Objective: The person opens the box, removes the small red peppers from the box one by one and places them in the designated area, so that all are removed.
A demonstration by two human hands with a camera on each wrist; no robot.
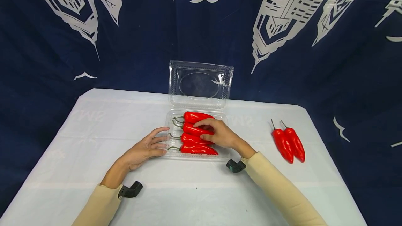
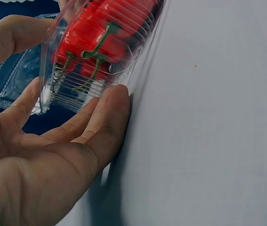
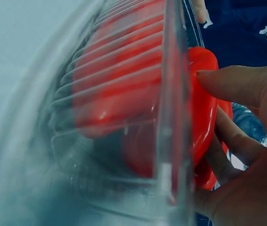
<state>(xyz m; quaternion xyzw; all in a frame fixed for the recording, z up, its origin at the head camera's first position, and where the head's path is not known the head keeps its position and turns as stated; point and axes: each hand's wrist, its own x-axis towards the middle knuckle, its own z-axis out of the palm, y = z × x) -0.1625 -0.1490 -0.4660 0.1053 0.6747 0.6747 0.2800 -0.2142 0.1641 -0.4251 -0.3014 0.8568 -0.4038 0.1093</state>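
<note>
A clear plastic clamshell container (image 1: 171, 142) lies with its lid (image 1: 198, 102) raised at the back. Several red peppers (image 1: 196, 149) with green stems rest in it side by side, stems to the left. My right hand (image 1: 224, 133) reaches in from the right and pinches one red pepper (image 3: 204, 108) near its tip, thumb on one side and fingers on the other. My left hand (image 1: 142, 151) is at the container's left side, fingers spread and loosely bent, fingertips at the ribbed wall (image 2: 86, 87).
Two more red peppers (image 1: 287, 145) lie together on the right of the white-covered table (image 1: 176, 198). Behind it hangs a dark blue cloth (image 1: 147, 44) with white building prints. A black wrist device (image 1: 131, 189) sits on the left sleeve, another (image 1: 236, 166) on the right.
</note>
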